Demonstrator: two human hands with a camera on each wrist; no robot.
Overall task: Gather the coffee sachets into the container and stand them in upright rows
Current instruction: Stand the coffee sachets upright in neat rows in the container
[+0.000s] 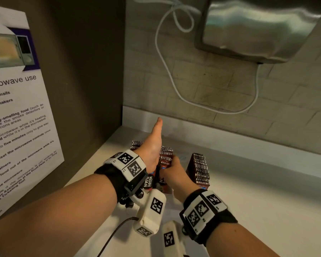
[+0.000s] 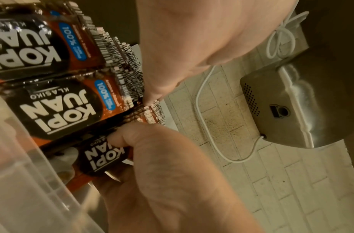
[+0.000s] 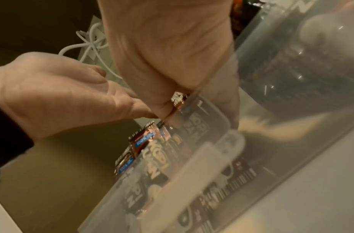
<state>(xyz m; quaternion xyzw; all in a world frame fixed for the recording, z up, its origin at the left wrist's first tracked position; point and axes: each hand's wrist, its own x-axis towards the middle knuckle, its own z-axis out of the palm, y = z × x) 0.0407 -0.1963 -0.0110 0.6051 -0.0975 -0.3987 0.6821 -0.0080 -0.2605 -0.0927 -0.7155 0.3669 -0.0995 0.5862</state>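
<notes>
Inside the clear container [image 3: 217, 141], upright rows of coffee sachets [image 1: 199, 168] and both hands [image 1: 152, 151] fill the left and middle. To the container's right the tabletop [image 1: 267, 197] lies bare. A dark panel [image 1: 85, 75] stands close on its left; behind it, the brick wall [image 1: 220, 86] with a hanging cable [image 1: 167, 67].
</notes>
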